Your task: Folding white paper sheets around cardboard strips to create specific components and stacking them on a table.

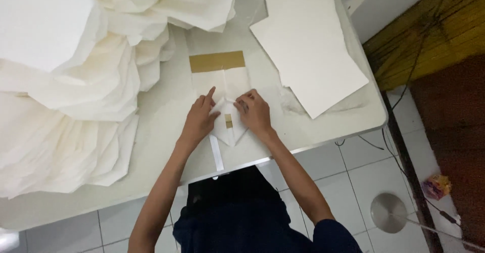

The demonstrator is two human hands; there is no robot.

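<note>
A white paper bag piece (222,84) with a brown band across its far end lies flat on the white table (166,116). Its near end is folded into a diamond shape (230,132) with a small brown patch in the middle. My left hand (199,119) presses on the left flap, index finger stretched out. My right hand (254,113) presses the right flap with bent fingers. A narrow white strip (217,154) runs from under the fold toward the table's near edge.
A big heap of white paper sheets (65,96) covers the table's left side. A stack of flat white sheets (308,46) lies at the far right. Tiled floor, a round metal disc (389,212) and cables are at the right.
</note>
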